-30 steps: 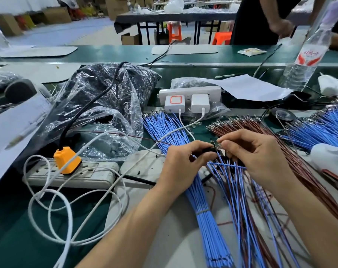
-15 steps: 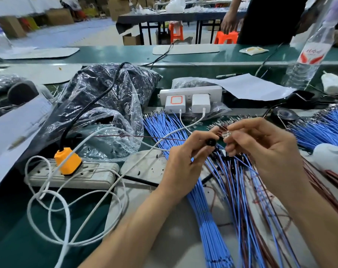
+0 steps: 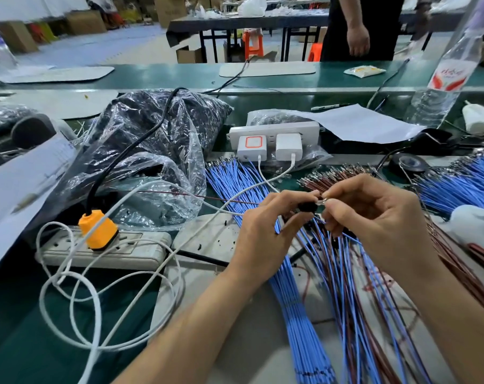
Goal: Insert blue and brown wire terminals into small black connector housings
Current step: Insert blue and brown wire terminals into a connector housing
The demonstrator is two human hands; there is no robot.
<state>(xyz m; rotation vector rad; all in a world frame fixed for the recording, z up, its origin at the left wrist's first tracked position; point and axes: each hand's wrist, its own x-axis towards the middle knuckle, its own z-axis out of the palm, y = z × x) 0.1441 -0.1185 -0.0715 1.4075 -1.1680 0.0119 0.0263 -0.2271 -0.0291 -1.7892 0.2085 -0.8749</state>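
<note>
Head cam: our left hand [image 3: 263, 234] fingers pinch the black connector housing [image 3: 307, 207] mid-scene above the worktop [image 3: 19, 314]; right hand [image 3: 379, 217] pinches a wire terminal [image 3: 322, 202] right at it, blue and brown wires [image 3: 335, 278] underneath.

a green bench [image 3: 19, 322] is carrying a pale grey mat [image 3: 249, 356] at its near edge, and a long bundle of blue wires [image 3: 290, 300] is lying across the mat, with brown wires [image 3: 343, 176] fanning out just beside it on the right. left of the mat a white power strip [image 3: 135, 253] is lying flat with an orange plug [image 3: 98, 228] in it, and white cables [image 3: 69, 300] are looping over the green surface. behind them a crumpled clear plastic bag [image 3: 152, 139] is slumping. farther back a second power strip [image 3: 274, 128] is standing on edge, a sheet of paper [image 3: 360, 126] is lying beside it, and a clear bottle [image 3: 440, 92] is standing at the far right.
</note>
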